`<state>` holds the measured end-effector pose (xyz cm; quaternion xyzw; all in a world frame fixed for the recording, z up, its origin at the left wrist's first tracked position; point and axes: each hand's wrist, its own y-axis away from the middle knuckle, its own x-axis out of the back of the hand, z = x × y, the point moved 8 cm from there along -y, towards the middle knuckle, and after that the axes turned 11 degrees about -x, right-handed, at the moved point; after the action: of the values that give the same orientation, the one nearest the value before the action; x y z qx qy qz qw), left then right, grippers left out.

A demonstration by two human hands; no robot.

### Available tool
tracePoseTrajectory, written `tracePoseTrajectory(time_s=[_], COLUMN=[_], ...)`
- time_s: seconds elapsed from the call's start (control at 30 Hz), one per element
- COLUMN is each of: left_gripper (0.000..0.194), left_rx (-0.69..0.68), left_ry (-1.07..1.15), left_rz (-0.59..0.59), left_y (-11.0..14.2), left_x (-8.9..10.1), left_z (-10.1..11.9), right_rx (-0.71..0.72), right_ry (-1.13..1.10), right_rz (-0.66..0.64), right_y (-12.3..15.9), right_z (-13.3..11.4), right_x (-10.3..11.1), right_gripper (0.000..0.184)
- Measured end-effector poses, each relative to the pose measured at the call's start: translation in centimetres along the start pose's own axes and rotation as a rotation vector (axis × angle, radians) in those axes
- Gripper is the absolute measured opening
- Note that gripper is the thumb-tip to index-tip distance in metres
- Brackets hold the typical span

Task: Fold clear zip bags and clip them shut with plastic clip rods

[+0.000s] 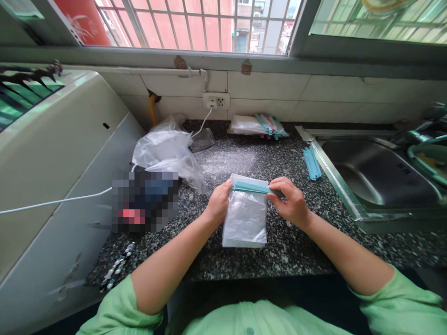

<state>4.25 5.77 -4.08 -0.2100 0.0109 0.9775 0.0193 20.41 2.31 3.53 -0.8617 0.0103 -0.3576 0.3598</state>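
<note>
A clear plastic bag (245, 221) lies flat near the front of the speckled counter. Across its upper part runs a light-blue sealing clip (252, 186), with a strip of the bag sticking out beyond it. My left hand (220, 202) is closed on the clip's left end and the bag's edge there. On the other side, my right hand (289, 200) pinches the clip's right end between thumb and fingers. More light-blue clips (311, 164) lie in a bunch to the right, beside the sink.
Clipped plastic bags (256, 125) are piled against the tiled wall. A crumpled plastic bag (164, 149) lies back left, near a blurred-out object (145, 200) and a white cable (80, 197). To the right is a metal sink (363, 172); a large cream appliance (52, 153) stands left.
</note>
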Motion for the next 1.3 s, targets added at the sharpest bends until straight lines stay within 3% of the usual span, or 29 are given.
tracePoseTrajectory(time_s=[0.57,0.8,1.3], left_gripper=[0.038,0.039,0.035], left_rx=[0.015,0.004,-0.066], left_ry=[0.038,0.030,-0.058], left_rz=[0.025,0.019,0.089], left_y=[0.0,-0.1,-0.7], left_x=[0.2,0.3,1.3], left_z=[-0.6,-0.6,1.1], right_rx=[-0.249,-0.274,-0.325], right_ry=[-0.312,-0.359,-0.397], right_rz=[0.018,0.035,0.234], right_y=[-0.4,-0.2,-0.1], right_z=[1.7,2.3,3.3], right_x=[0.3,0.5,2.7], right_gripper=[0.003,0.004,0.007])
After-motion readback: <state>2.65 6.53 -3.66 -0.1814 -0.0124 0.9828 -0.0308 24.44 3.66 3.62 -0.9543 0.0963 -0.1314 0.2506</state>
